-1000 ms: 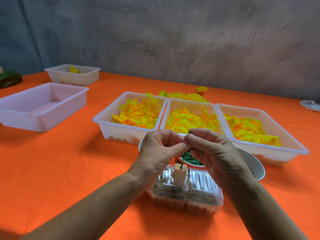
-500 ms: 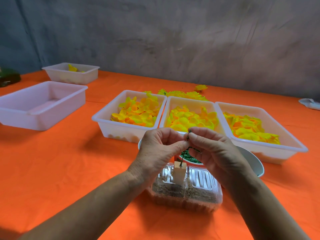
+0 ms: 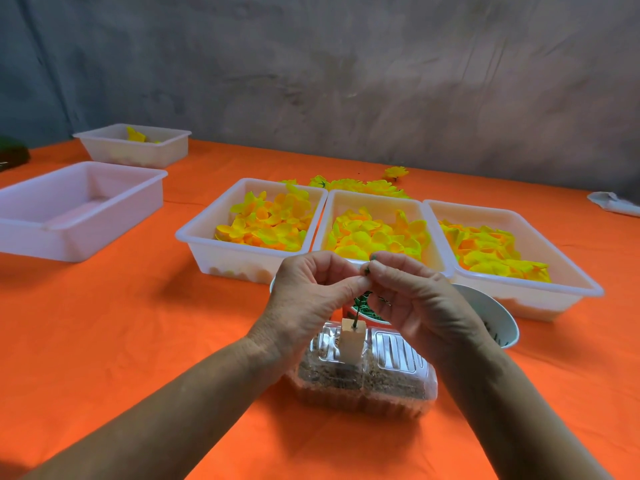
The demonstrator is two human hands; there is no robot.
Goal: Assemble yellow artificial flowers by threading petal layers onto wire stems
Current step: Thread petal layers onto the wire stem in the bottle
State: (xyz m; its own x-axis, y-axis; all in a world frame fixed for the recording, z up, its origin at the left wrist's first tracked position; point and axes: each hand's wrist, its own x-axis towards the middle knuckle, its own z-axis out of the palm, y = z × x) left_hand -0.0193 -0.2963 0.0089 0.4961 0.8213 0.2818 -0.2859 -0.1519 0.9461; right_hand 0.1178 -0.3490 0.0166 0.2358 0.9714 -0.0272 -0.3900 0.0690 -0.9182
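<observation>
Both hands met above the near middle of the bench, fingertips touching. The left hand point(image 3: 311, 292) and the right hand point(image 3: 415, 299) each pinched the top of a thin green stem point(image 3: 358, 306), with a small dark green piece point(image 3: 366, 270) showing between the right thumb and forefinger; what exactly it was could not be told. The stem ran nearly upright, leaning slightly, from the pinch down into a pale block point(image 3: 351, 342) standing on a clear lidded box point(image 3: 363, 382). So its long axis pointed up toward the fingers, and any petal layer would probably have to come down over that tip. The three trays of yellow petals point(image 3: 377, 233) lay just beyond the hands, toward the far edge; the middle tray sat nearest, about equally reachable by either hand.
</observation>
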